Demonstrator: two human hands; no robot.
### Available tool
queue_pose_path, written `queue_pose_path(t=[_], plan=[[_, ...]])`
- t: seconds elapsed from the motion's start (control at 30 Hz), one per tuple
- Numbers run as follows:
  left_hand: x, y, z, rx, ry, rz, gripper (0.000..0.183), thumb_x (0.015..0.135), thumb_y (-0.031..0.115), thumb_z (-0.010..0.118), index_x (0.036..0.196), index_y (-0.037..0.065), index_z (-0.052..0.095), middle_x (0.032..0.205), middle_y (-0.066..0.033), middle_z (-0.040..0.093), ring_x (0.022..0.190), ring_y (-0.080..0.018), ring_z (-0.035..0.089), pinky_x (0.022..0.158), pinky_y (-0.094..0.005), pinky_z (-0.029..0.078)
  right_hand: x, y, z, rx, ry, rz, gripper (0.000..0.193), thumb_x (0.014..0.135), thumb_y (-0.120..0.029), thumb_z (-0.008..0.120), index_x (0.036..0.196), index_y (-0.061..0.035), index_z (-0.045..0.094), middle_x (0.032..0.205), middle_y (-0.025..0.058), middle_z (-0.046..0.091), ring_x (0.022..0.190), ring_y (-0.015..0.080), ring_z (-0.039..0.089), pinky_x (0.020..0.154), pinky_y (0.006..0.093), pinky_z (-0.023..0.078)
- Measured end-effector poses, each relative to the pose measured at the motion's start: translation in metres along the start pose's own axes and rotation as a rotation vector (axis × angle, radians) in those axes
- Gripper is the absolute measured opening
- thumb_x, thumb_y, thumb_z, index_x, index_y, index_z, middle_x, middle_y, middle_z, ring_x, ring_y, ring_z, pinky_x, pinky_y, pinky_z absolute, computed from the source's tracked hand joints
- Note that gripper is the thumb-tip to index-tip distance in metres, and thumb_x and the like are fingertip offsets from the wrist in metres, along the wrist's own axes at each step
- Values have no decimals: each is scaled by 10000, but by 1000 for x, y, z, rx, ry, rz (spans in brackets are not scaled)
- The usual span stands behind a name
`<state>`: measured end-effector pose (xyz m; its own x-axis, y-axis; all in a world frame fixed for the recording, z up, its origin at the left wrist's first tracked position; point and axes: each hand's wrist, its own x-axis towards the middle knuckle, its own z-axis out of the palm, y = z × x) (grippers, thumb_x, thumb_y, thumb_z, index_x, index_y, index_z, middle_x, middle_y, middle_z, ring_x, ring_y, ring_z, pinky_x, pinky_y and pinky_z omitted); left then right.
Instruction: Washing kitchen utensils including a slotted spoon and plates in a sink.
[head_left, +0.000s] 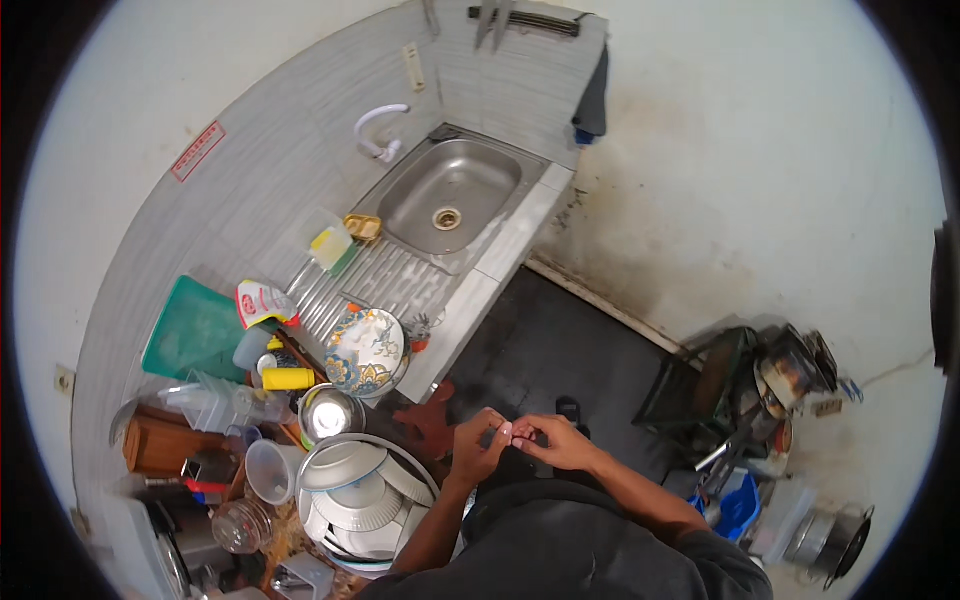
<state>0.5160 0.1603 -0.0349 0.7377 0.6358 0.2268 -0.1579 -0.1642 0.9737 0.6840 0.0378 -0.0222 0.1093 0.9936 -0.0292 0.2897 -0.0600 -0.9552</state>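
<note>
My left hand (479, 447) and my right hand (555, 442) meet in front of my dark shirt, above the dark floor. Both are closed, with bent fingers pressed together and the fingertips touching. Whatever may be between them is too small or hidden to name. Nearest to my left hand is a large round basin (431, 482) with stacked white plates and bowls (352, 490). Beyond it, a floral-patterned plate (367, 350) rests at the near end of the sink's ribbed drainboard (398, 285).
A steel sink (455, 190) with a white curved faucet (380, 135) lies ahead. Left are a green tray (195, 325), a yellow-lidded container (288, 379) and clear plastic tubs (272, 470). A dark rack with pots (790, 365) and a blue basin (740, 508) stand right.
</note>
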Motion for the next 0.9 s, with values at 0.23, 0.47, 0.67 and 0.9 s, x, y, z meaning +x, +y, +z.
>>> queue_pose_path(t=[0.23, 0.47, 0.67, 0.9], plan=[[5, -13, 10, 88, 401, -63, 158, 971, 38, 653, 824, -2, 613, 764, -80, 635, 696, -151, 620, 649, -289, 470, 77, 2, -45, 8, -351, -29, 218, 984, -167, 702, 1153, -34, 668, 963, 85, 719, 873, 176, 685, 786, 326, 539], [59, -15, 58, 278, 704, -143, 217, 1031, 54, 610, 822, -6, 597, 781, -66, 610, 700, -120, 593, 644, -263, 464, 140, 66, -128, 172, -659, -10, 200, 1007, -163, 695, 1153, -26, 692, 998, 48, 734, 883, 101, 672, 782, 286, 538], [137, -17, 124, 258, 862, -248, 236, 1018, 49, 628, 792, -11, 593, 740, -56, 627, 695, -125, 600, 641, -284, 474, 195, 108, -221, 154, -774, -81, 192, 998, -164, 701, 1147, -43, 695, 983, 61, 735, 873, 126, 682, 796, 291, 546], [198, -47, 170, 202, 908, -260, 223, 1032, 34, 599, 816, -21, 598, 793, -69, 647, 707, -127, 604, 647, -280, 473, 253, 135, -283, 154, -777, -63, 181, 995, -144, 693, 1130, -24, 691, 960, 49, 742, 832, 102, 666, 753, 284, 535]])
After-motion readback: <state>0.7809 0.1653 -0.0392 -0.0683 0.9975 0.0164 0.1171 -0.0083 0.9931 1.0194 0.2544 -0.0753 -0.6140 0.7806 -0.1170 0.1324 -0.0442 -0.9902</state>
